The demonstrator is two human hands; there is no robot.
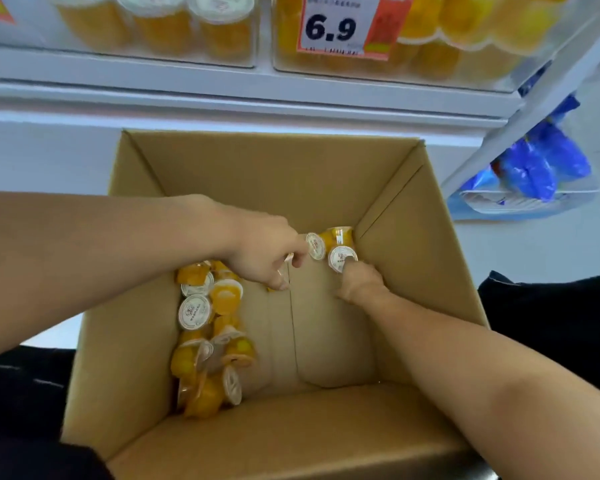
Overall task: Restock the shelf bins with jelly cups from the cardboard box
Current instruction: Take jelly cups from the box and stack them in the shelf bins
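An open cardboard box stands below the shelf. Several yellow jelly cups with white foil lids lie heaped along its left inner wall. A few more cups sit in the far right corner. Both my hands reach into the box. My left hand has its fingers curled round a clear cup near the box's middle, mostly hidden under the fingers. My right hand grips a white-lidded cup in the far right corner, thumb on its lid.
Above the box, clear shelf bins hold yellow jelly cups, one with a 6.9 price tag. Blue packets hang on a rack at the right. The white shelf edge runs just behind the box.
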